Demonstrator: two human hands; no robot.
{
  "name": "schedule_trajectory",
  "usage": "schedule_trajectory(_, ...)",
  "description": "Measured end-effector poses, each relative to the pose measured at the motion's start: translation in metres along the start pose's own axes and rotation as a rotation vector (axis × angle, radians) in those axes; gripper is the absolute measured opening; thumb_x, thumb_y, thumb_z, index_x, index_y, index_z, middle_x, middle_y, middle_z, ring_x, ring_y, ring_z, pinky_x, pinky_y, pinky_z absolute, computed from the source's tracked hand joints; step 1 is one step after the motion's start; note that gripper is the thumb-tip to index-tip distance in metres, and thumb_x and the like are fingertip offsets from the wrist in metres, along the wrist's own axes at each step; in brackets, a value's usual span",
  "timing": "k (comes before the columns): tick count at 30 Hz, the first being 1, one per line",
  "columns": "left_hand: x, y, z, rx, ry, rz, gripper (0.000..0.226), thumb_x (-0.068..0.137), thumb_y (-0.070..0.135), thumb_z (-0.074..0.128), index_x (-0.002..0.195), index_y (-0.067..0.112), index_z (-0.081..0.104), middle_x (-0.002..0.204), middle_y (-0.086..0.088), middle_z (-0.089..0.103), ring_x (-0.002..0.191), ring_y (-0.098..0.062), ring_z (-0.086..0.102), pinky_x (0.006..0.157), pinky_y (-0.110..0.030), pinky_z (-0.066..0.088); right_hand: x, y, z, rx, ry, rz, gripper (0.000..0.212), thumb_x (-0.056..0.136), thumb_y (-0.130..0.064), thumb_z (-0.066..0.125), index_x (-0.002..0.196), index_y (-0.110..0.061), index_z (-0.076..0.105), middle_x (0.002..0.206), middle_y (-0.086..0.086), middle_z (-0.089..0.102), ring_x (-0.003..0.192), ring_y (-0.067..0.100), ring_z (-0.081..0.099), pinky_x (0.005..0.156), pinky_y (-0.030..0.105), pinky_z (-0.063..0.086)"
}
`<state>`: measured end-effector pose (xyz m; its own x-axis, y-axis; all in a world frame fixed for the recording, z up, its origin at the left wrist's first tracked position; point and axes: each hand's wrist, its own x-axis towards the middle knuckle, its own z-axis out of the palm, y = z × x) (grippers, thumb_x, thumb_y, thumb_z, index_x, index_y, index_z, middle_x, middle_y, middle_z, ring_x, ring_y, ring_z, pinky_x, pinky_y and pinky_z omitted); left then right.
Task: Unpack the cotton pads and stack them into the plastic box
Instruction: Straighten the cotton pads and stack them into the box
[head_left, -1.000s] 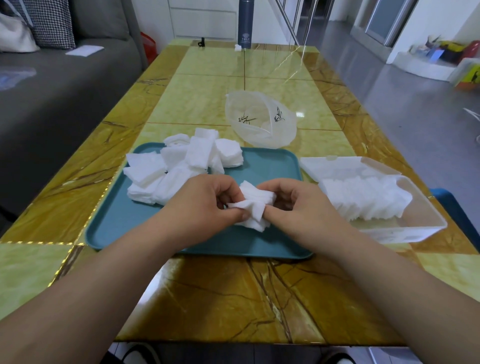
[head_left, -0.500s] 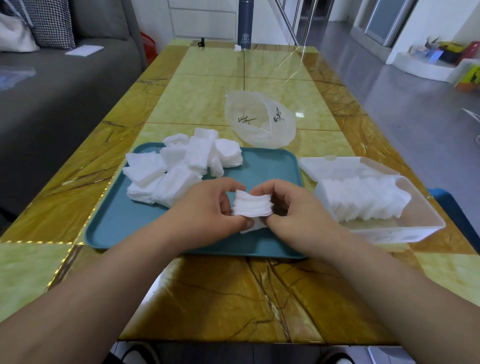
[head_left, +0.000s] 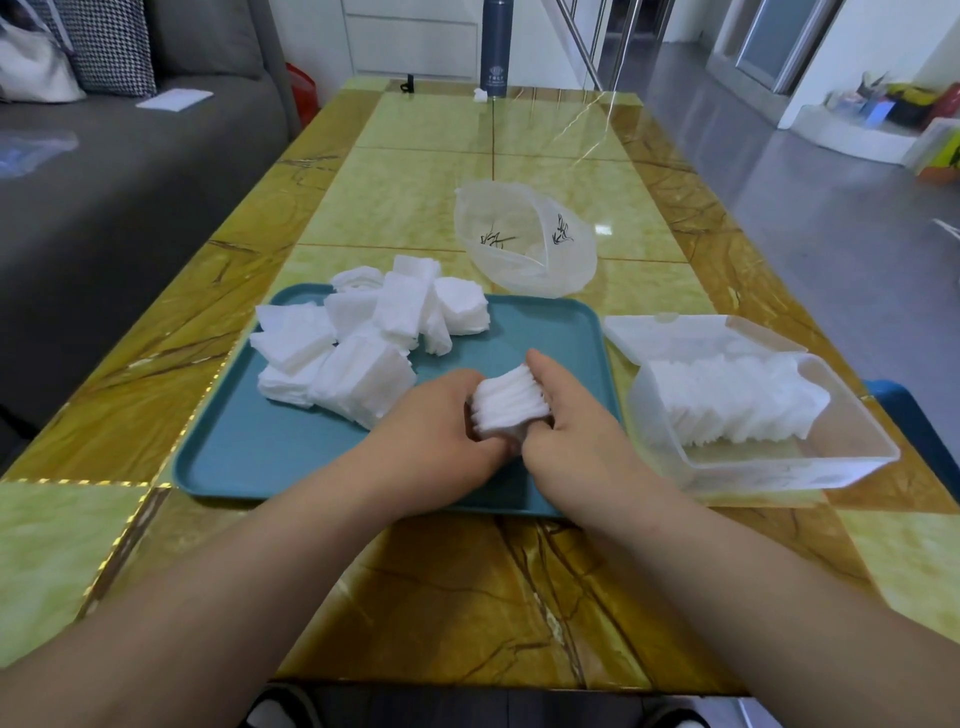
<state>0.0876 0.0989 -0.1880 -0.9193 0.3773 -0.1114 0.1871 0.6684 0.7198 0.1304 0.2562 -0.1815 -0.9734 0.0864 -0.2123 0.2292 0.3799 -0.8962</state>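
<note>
My left hand (head_left: 441, 421) and right hand (head_left: 576, 431) clasp a small stack of cotton pads (head_left: 511, 402) between them, fingers curled round its ends, just over the teal tray (head_left: 249, 457). A loose heap of pads (head_left: 358, 343) lies at the tray's far left. The clear plastic box (head_left: 789, 457) stands right of the tray, with a row of pads (head_left: 737, 400) on edge inside. The empty plastic bag (head_left: 524, 239) lies beyond.
</note>
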Motion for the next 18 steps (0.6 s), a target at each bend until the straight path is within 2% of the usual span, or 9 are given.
schedule_trajectory(2,0.0,-0.001,-0.003,-0.015,-0.001,-0.006,0.027,0.084,0.039,0.076,0.104,0.028,0.061,0.081,0.005,0.071,0.076,-0.012,0.068,0.072,-0.039,0.057,0.003,0.002,0.001,-0.019,0.012,-0.007,0.077,0.098,0.005,0.046,0.163,-0.027,0.022,0.157,-0.006,0.037,0.121,-0.002,0.04,0.069,-0.012,0.03)
schedule_trajectory(5,-0.001,-0.001,-0.006,0.012,0.019,-0.007,0.024,0.086,0.037,0.075,0.101,0.028,0.06,0.077,0.004,0.068,0.072,-0.013,0.065,0.066,-0.035,0.053,0.003,0.002,0.002,-0.053,0.007,-0.02,0.074,0.1,0.002,0.045,0.164,-0.027,0.021,0.165,-0.007,0.033,0.132,-0.003,0.032,0.096,0.003,0.028)
schedule_trajectory(6,0.0,-0.001,-0.006,0.031,0.027,-0.005,0.023,0.086,0.038,0.075,0.099,0.027,0.06,0.078,0.004,0.068,0.074,-0.014,0.065,0.069,-0.038,0.055,0.002,0.002,0.001,-0.067,-0.001,-0.025,0.073,0.1,0.001,0.044,0.163,-0.027,0.022,0.162,-0.008,0.035,0.131,-0.002,0.035,0.094,0.003,0.029)
schedule_trajectory(9,-0.001,0.0,-0.005,0.043,0.029,0.007,0.021,0.086,0.04,0.074,0.099,0.029,0.061,0.084,0.004,0.069,0.079,-0.014,0.066,0.076,-0.043,0.057,0.001,0.002,-0.003,-0.086,-0.023,-0.033,0.072,0.1,0.002,0.042,0.163,-0.026,0.022,0.149,-0.009,0.04,0.12,-0.001,0.037,0.071,-0.01,0.033)
schedule_trajectory(11,-0.003,0.0,-0.007,-0.011,0.016,0.016,0.02,0.086,0.039,0.075,0.101,0.032,0.064,0.084,0.005,0.071,0.078,-0.012,0.067,0.076,-0.041,0.058,0.002,0.001,-0.006,-0.083,-0.019,-0.053,0.073,0.099,0.004,0.043,0.163,-0.024,0.023,0.156,-0.008,0.039,0.125,-0.003,0.035,0.074,-0.012,0.029)
schedule_trajectory(12,-0.005,0.001,-0.009,-0.035,0.014,0.025,0.02,0.086,0.038,0.076,0.102,0.032,0.066,0.083,0.004,0.071,0.076,-0.01,0.067,0.073,-0.037,0.057,0.002,-0.001,-0.007,-0.071,-0.02,-0.066,0.075,0.098,0.005,0.044,0.163,-0.024,0.023,0.16,-0.008,0.037,0.13,-0.004,0.034,0.085,-0.009,0.028)
schedule_trajectory(14,-0.009,0.007,-0.014,-0.094,0.038,0.05,0.018,0.085,0.035,0.08,0.1,0.031,0.07,0.079,0.001,0.069,0.066,-0.007,0.06,0.063,-0.028,0.05,-0.001,-0.005,-0.012,-0.025,-0.025,-0.097,0.077,0.096,0.006,0.051,0.163,-0.024,0.025,0.16,-0.009,0.039,0.137,-0.002,0.039,0.106,0.009,0.032)
schedule_trajectory(16,-0.013,0.014,-0.016,-0.178,0.099,0.07,0.018,0.082,0.032,0.083,0.097,0.032,0.072,0.085,0.0,0.067,0.066,-0.008,0.056,0.061,-0.02,0.044,-0.004,-0.008,-0.019,0.01,0.002,-0.133,0.075,0.094,0.003,0.06,0.159,-0.025,0.035,0.149,-0.01,0.05,0.133,-0.001,0.049,0.11,0.019,0.04)
schedule_trajectory(18,-0.017,0.022,-0.017,-0.224,0.15,0.089,0.024,0.081,0.027,0.084,0.101,0.033,0.072,0.099,0.007,0.067,0.08,-0.004,0.062,0.068,-0.011,0.043,-0.007,-0.011,-0.029,0.005,0.062,-0.176,0.068,0.089,-0.002,0.072,0.15,-0.025,0.05,0.136,-0.01,0.062,0.124,0.002,0.06,0.11,0.025,0.047)
